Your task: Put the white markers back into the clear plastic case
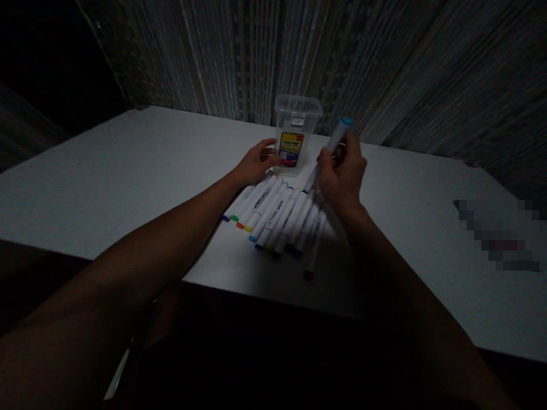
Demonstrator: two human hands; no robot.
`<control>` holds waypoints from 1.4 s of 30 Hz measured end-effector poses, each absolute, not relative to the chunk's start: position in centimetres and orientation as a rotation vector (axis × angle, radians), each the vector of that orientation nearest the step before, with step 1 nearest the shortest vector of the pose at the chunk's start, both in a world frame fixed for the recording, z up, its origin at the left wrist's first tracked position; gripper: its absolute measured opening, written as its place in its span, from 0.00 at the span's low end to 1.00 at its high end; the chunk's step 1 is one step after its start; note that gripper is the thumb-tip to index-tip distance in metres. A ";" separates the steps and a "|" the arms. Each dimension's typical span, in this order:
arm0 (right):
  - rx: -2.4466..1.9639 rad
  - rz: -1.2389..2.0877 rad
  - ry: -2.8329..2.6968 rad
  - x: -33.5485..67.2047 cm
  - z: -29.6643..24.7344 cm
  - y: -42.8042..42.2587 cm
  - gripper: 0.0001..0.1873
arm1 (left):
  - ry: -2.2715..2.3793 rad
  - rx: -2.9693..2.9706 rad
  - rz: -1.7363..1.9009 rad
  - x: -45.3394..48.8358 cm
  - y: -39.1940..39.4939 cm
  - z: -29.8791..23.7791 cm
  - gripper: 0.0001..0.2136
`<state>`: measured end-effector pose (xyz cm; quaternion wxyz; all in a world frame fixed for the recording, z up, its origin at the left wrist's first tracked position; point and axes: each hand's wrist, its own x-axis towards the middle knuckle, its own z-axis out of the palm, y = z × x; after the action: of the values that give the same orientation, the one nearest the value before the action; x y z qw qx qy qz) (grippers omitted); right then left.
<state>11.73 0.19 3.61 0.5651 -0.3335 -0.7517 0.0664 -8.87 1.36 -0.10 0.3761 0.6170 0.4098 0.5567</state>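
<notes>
The room is dim. A white table (pixel 106 171) fills most of the view, its near edge dropping into darkness, and behind it stands a wall (pixel 299 51) of fine vertical stripes that meets a second, darker one at the left corner. The tabletop is plain and matte; a blurred patch (pixel 499 233) lies on it far to the right.

Near the back edge stands a clear plastic box (pixel 297 114), upright and open at the top, with a yellow label on its front. The left hand (pixel 255 163) rests against the box's left side, fingers loosely spread and touching it by the label.

The right hand (pixel 343 173) holds a marker (pixel 335 139) just right of the box – fingers closed around its middle, the blue cap tilted up and away.

Below both hands a row of markers (pixel 277 216) lies side by side on the table, coloured caps toward the near edge – one red-capped marker (pixel 314 250) sits lower at the right end.
</notes>
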 end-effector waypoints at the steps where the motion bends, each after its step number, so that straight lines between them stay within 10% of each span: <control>1: -0.776 0.152 -1.769 11.7 3.6 0.2 0.12 | 1.051 1.581 1.423 -8.9 1.4 -0.1 0.23; 42: -0.900 0.166 -1.777 12.0 4.8 -0.9 0.11 | 1.055 1.331 1.395 -9.1 0.2 1.1 0.25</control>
<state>11.98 -0.94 4.84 0.5410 -0.3787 -0.7477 0.0698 -9.13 0.17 1.09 0.4546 0.5394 0.4275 0.5654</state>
